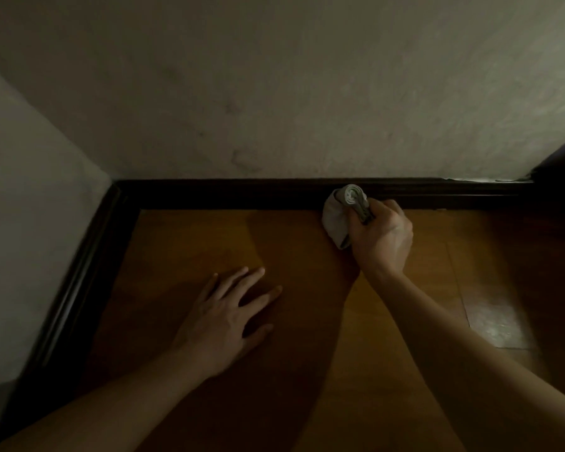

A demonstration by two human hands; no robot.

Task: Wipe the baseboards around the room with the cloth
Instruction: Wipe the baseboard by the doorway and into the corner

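Observation:
A dark, almost black baseboard [229, 194] runs along the foot of the far wall and turns at the left corner down the side wall [75, 288]. My right hand [380, 238] grips a bunched grey cloth [338, 213], whose top touches the far baseboard right of centre. My left hand [224, 316] lies flat on the brown wooden floor [190, 243] with its fingers spread, well short of the baseboard.
Pale, rough plastered walls [274, 93] rise behind and to the left. A dark object [561, 164] fills the far right corner over the baseboard's end. A glossy patch [496, 324] shines on the floor at the right.

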